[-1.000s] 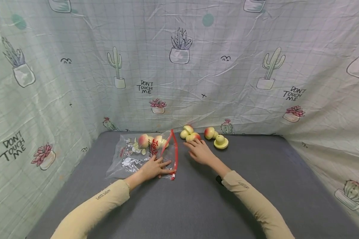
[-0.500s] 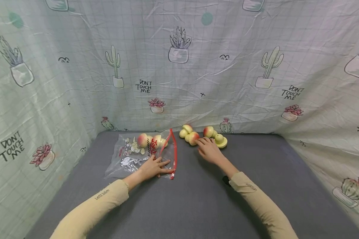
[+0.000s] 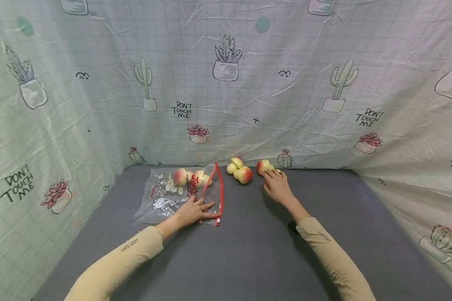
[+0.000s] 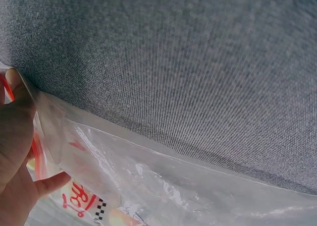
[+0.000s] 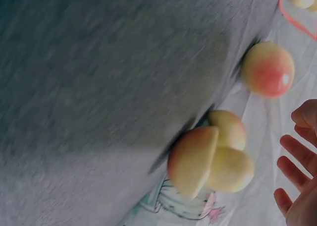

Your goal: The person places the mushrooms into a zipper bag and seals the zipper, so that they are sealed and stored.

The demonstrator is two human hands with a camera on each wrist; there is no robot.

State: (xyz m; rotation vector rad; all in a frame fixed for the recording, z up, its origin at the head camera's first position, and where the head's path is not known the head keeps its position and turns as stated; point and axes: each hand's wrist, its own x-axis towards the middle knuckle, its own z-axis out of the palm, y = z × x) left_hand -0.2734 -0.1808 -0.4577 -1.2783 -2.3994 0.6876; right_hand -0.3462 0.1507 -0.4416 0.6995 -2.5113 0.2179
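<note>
My left hand [image 3: 191, 212] rests with spread fingers on the clear plastic bag [image 3: 145, 211], beside its red zip edge [image 3: 222, 190]. In the left wrist view, the thumb lies along the bag's edge and a straight finger touches the plastic. Inside the bag are yellow-and-red mushroom-shaped pieces [image 3: 181, 177]. My right hand [image 3: 278, 187] reaches over the right-hand group, partly hiding it, beside a red-and-yellow mushroom-shaped piece [image 3: 263, 166]. In the right wrist view, its fingers [image 5: 294, 171] are extended and apart, with nothing between them; several domed pieces [image 5: 192, 161] lie nearby.
Between the bag and my right hand lie more mushroom-shaped pieces [image 3: 245, 175], close to the back curtain [image 3: 226, 104]. The curtain, printed with cacti, stands around the back and sides of the dark grey table [image 3: 241, 251].
My right hand has moved rightward from the middle pieces to the right-hand group, uncovering the middle ones and now covering most of a right-hand piece. The left hand stays on the bag.
</note>
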